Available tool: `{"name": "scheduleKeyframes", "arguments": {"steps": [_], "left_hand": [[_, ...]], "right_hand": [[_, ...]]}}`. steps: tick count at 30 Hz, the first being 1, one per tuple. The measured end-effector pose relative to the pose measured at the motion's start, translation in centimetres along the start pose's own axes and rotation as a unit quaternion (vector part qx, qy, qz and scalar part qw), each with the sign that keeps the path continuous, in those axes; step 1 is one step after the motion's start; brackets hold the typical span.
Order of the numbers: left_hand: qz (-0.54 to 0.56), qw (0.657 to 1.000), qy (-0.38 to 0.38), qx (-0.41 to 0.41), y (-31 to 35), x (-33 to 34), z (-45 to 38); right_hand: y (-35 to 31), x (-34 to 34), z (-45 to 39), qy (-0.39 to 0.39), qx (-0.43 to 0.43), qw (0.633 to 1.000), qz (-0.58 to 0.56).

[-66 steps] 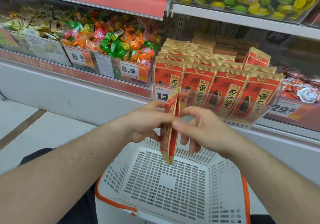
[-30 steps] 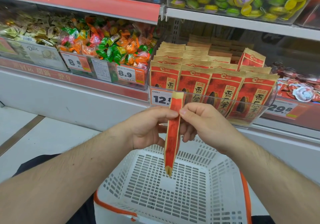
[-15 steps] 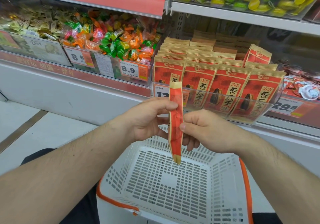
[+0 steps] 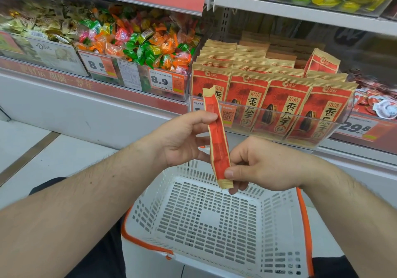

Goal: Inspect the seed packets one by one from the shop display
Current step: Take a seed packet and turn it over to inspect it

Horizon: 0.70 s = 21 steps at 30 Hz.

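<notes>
I hold one red and tan seed packet (image 4: 217, 136) edge-on above the basket, its narrow side facing me. My left hand (image 4: 182, 140) pinches its upper part between thumb and fingers. My right hand (image 4: 262, 166) pinches its lower end, thumb on the near side. Behind it, rows of the same red seed packets (image 4: 287, 103) stand upright in a clear display tray (image 4: 268, 123) on the shelf.
A white slotted shopping basket (image 4: 214, 219) with orange trim sits below my hands, with nothing in it. A bin of wrapped candies (image 4: 139, 41) lies to the left of the packets. Price tags line the shelf edge. Grey floor shows at left.
The packet has tilted, its top leaning left. My right hand has slid from the packet's top down to its bottom end, while my left hand keeps hold higher up.
</notes>
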<state>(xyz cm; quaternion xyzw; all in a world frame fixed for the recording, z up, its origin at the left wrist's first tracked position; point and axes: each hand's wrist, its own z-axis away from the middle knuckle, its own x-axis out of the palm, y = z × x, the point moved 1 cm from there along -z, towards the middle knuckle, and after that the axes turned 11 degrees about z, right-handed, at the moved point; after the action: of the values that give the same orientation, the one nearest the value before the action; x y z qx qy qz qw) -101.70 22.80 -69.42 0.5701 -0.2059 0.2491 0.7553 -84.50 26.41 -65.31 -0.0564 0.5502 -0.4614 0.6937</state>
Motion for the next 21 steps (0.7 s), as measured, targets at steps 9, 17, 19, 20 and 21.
{"name": "scheduleKeyframes", "arguments": {"steps": [9, 17, 19, 20, 21], "left_hand": [[0.001, 1.0, 0.01, -0.01, -0.1, -0.2, -0.2], [-0.034, 0.992, 0.117, 0.036, -0.7, -0.3, -0.6], [-0.035, 0.988, 0.144, 0.041, -0.7, -0.2, -0.6], [-0.034, 0.987, 0.153, 0.044, -0.7, -0.2, -0.6], [-0.033, 0.985, 0.161, 0.046, -0.7, -0.2, -0.6]], "right_hand": [[0.4, 0.1, -0.1, -0.015, 0.002, 1.0, -0.016], [0.4, 1.0, -0.9, 0.059, 0.057, 0.988, 0.132], [0.6, 1.1, -1.1, 0.067, 0.061, 0.986, 0.136], [0.7, 1.1, -1.2, 0.071, 0.066, 0.986, 0.134], [0.8, 1.1, -1.3, 0.075, 0.073, 0.986, 0.13]]}}
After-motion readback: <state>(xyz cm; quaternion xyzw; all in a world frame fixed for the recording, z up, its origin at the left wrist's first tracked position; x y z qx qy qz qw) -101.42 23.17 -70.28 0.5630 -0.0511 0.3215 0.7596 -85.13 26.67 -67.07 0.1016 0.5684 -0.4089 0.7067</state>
